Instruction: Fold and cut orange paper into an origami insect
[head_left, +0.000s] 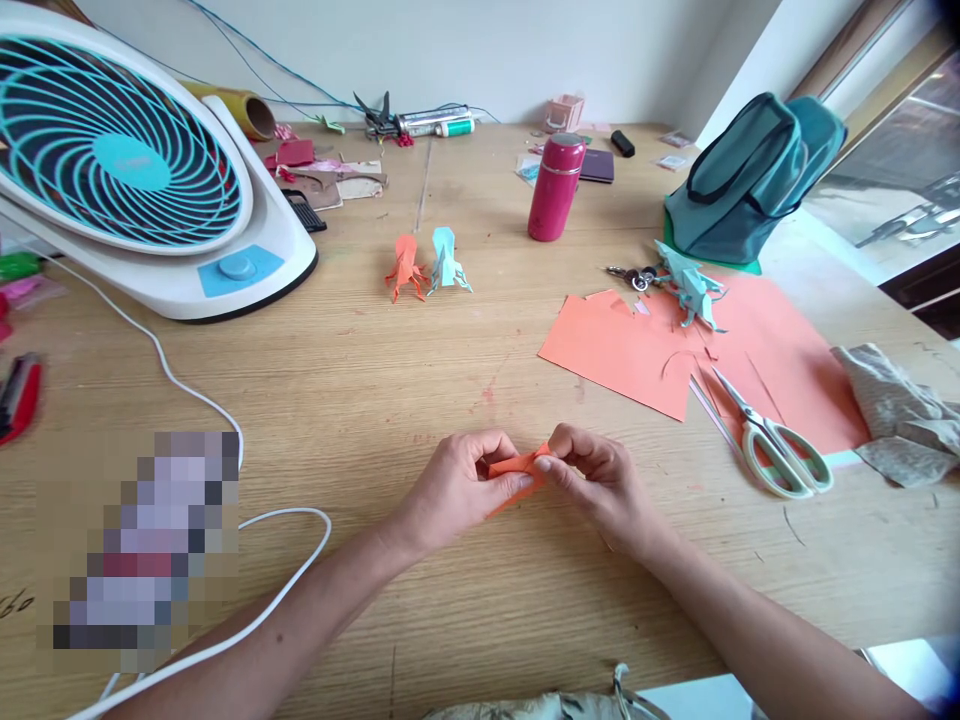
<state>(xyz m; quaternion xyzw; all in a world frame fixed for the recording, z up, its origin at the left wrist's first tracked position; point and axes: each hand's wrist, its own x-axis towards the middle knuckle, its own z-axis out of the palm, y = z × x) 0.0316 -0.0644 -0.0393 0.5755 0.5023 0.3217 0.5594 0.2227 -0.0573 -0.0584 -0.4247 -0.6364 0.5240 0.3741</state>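
Between both hands is a small folded piece of orange paper [517, 466], held just above the wooden table. My left hand [469, 485] pinches its left part between thumb and fingers. At the other end, my right hand [598, 482] grips the paper with thumb and curled fingertips. Fingers cover much of the piece, so its full shape is hidden. Farther back stand an orange paper figure [405, 266] and a light blue paper figure [448, 258], side by side. Another light blue paper figure [691, 287] rests on orange paper sheets [615, 350] to the right.
White-handled scissors [784, 450] lie on the sheets' near edge, beside a grey cloth [900, 410]. A fan [262, 240] stands at left, its white cable [176, 375] running near my left forearm. Behind are a pink bottle [556, 187] and a teal bag [742, 190].
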